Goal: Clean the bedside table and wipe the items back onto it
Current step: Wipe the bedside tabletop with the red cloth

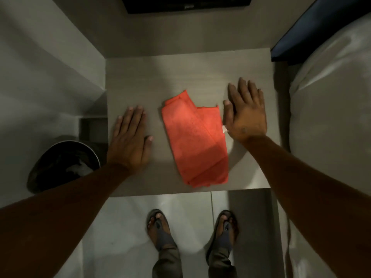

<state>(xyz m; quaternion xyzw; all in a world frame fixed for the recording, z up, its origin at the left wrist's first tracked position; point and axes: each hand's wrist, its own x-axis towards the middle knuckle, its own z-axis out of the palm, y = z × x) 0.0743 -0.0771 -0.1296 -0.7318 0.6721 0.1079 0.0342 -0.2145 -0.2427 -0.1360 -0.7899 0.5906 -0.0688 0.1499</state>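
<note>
Bench (140,77) surface, viewed from above: pale grey, square, with one item on it — a folded orange cloth (195,141) lying near the centre, running toward the front edge at 6 o'clock. A small white tag shows at the cloth's 3 o'clock edge.

Left hand (129,140): flat, palm down, at 9 o'clock of the cloth, near it but apart. Fingers (130,117) extended and close together, thumb out toward the cloth; nothing held.

Right hand (244,115): at 3 o'clock of the cloth, just beside its edge, palm down. Fingers (243,87) spread and straight, pointing to 12 o'clock; nothing held. Whether the thumb side touches the cloth cannot be told.

Surroundings: a dark round bin (62,165) stands on the floor at 8 o'clock of the bench, with something pale inside. A white pillow (331,101) on the bed lies at 3 o'clock, beyond the bench edge. A black panel (186,4) is on the wall at 12 o'clock. Below the front edge — the person's two feet in sandals (158,229) on a light tiled floor (124,227).
</note>
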